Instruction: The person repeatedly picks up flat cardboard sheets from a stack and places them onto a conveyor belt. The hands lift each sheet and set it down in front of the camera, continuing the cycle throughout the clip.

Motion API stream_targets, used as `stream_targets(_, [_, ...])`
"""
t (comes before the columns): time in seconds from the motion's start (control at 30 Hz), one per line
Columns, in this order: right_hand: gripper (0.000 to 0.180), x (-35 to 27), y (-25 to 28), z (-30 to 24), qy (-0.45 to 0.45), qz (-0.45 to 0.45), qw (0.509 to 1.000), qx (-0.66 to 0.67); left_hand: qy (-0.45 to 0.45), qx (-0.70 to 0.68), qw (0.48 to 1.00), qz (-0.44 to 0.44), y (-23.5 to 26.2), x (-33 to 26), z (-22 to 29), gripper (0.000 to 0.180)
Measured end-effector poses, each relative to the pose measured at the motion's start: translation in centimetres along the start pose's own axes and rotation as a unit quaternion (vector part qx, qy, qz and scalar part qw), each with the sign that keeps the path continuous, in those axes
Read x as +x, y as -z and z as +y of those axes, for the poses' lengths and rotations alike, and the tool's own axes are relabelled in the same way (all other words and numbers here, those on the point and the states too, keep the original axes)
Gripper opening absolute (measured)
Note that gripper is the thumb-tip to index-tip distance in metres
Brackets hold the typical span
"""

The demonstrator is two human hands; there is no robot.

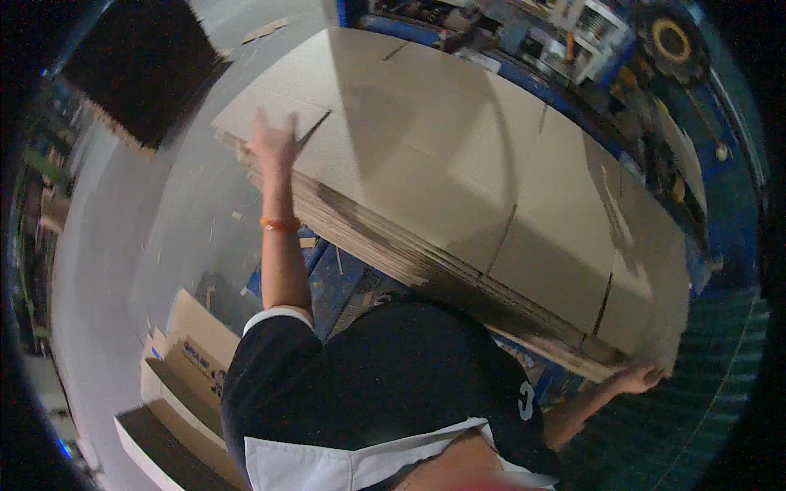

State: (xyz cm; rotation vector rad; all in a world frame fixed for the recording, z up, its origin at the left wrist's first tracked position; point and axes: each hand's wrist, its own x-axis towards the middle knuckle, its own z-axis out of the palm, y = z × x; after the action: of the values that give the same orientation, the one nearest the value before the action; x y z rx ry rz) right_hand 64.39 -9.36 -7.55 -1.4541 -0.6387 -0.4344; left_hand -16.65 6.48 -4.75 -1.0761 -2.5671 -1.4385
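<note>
A long stack of flat, slotted cardboard sheets (458, 172) stretches across the middle, its layered edges facing me. Over the stack's left end is my left hand (274, 143), open with the fingers spread and slightly blurred; whether it touches the top sheet I cannot tell. An orange band circles that wrist. Down at the near right corner, my right hand (637, 380) has its fingers closed at the sheets' edge, and part of its grip is hidden. Shadows fall across the top sheet.
Beyond the stack runs a blue machine (524, 61) with a dark round wheel (671, 41). A tall dark stack (143, 69) stands at the far left on the grey floor (115, 245). Open cardboard boxes (176, 401) lie near my left side. Scraps dot the floor.
</note>
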Motion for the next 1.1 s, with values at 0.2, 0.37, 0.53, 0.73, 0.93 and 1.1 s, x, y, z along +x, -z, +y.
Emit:
stream_targets(0.2, [0.034, 2.6, -4.5, -8.9, -0.359, 0.021, 0.922, 0.143, 0.092, -0.491, 0.866, -0.030, 1.5, 7.4, -4.5, 0.046])
stream_targets(0.37, [0.044, 1.1, -0.8, -17.1, -0.056, -0.122, 0.961, 0.240, 0.057, -0.496, 0.862, -0.087, 4.8, 4.1, -1.9, 0.031])
stream_targets(0.53, [0.042, -9.0, 0.8, -21.3, 0.156, -0.219, 0.950, -0.158, -0.042, -0.377, 0.907, -0.182, 8.9, -2.7, 0.7, 0.028])
stream_targets(0.73, [0.028, -15.3, -5.1, -22.4, 0.474, -0.552, 0.685, -0.047, -0.290, -0.224, 0.850, -0.378, 4.7, -11.9, 6.1, 0.056])
stream_targets(0.93, [0.030, -15.9, -5.8, -21.1, 0.444, -0.577, 0.685, -0.025, -0.539, 0.107, 0.757, -0.355, 3.0, -14.6, 9.9, 0.045])
stream_targets(1.1, [0.048, -13.8, -6.5, -18.4, 0.437, -0.624, 0.641, -0.095, -0.575, 0.085, 0.739, -0.343, 1.6, -13.0, 9.5, 0.047])
